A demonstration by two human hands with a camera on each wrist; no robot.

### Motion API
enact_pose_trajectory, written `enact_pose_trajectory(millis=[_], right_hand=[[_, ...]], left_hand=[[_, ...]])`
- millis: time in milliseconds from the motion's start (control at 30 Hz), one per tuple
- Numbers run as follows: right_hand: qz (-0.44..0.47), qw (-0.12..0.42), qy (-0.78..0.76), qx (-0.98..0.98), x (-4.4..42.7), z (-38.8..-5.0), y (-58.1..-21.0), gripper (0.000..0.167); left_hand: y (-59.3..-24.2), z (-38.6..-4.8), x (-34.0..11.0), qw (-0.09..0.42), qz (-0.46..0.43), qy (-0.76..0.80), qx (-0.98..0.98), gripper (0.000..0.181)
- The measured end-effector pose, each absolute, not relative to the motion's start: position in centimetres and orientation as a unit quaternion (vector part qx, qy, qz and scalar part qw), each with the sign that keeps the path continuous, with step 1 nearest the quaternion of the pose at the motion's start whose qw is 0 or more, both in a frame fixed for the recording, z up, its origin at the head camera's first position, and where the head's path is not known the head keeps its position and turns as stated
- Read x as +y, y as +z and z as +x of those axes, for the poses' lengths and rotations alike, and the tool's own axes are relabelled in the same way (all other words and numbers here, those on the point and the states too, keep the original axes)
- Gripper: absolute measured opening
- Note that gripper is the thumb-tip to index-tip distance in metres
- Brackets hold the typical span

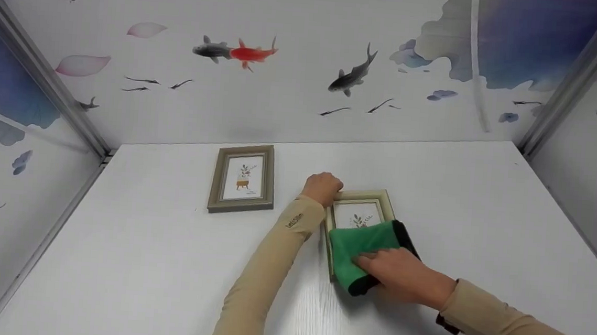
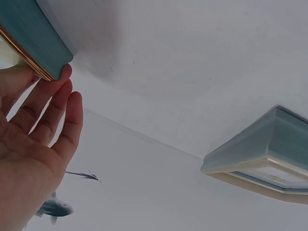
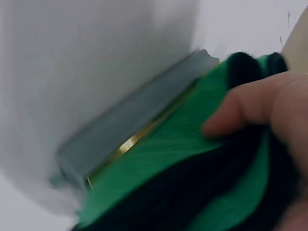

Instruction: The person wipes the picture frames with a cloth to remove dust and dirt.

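The left hand [image 1: 322, 188] pinches the upper left corner of a light-coloured picture frame [image 1: 389, 207], which is against the white surface. In the left wrist view, the thumb and index finger of that hand [image 2: 41, 130] are at the frame's corner [image 2: 33, 36], the other fingers loosely bent. A green cloth with black edging [image 1: 353, 242] covers the frame's lower part and much of its plant picture. The right hand [image 1: 404, 275] holds this cloth against the frame. Seen from the right wrist, the thumb lies on the folded cloth [image 3: 159, 154] beside the frame's side edge [image 3: 130, 115].
A second, brownish picture frame [image 1: 219, 180] with a potted-plant picture is to the left on the same white surface [image 1: 151, 241]. Beyond it rises a panel [image 1: 292, 104] printed with fish and petals. Metal rails [image 1: 58, 77] run along the side panels.
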State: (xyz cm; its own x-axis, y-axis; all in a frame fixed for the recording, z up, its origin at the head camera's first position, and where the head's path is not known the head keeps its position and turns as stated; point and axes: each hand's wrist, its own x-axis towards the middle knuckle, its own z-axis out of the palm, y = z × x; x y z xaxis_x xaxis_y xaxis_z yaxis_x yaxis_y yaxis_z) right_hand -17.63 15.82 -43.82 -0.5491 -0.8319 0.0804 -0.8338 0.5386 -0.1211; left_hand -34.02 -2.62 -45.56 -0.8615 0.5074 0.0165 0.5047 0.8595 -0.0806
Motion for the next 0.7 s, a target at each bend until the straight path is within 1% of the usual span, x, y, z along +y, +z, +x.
enact_pose_trajectory(millis=[100,167,333,467,600,700], right_hand=[[0.492,-0.026,0.096,-0.865,15.6,-17.9,-44.2,0.049],[0.494,-0.043,0.111,-0.861,15.6,-18.1,-44.4,0.056],[0.484,-0.039,0.129,-0.865,15.2,-18.3,-44.6,0.056],[0.472,-0.026,0.101,-0.876,14.3,-18.5,-44.8,0.064],[0.469,-0.013,0.086,-0.879,13.6,-19.4,-44.9,0.069],[0.469,0.001,0.087,-0.879,13.2,-20.5,-44.8,0.069]], left_hand=[[-45.4,-34.0,-2.5,0.006,-0.261,0.034,-0.965,0.017],[-45.3,-34.1,-2.5,0.005,-0.259,0.032,-0.965,0.017],[-45.0,-34.2,-2.6,0.015,-0.249,0.032,-0.968,0.017],[-44.9,-34.2,-2.5,0.021,-0.238,0.043,-0.97,0.017],[-44.9,-34.0,-2.1,0.019,-0.235,0.054,-0.97,0.018],[-44.8,-34.1,-2.0,0.012,-0.235,0.045,-0.971,0.016]])
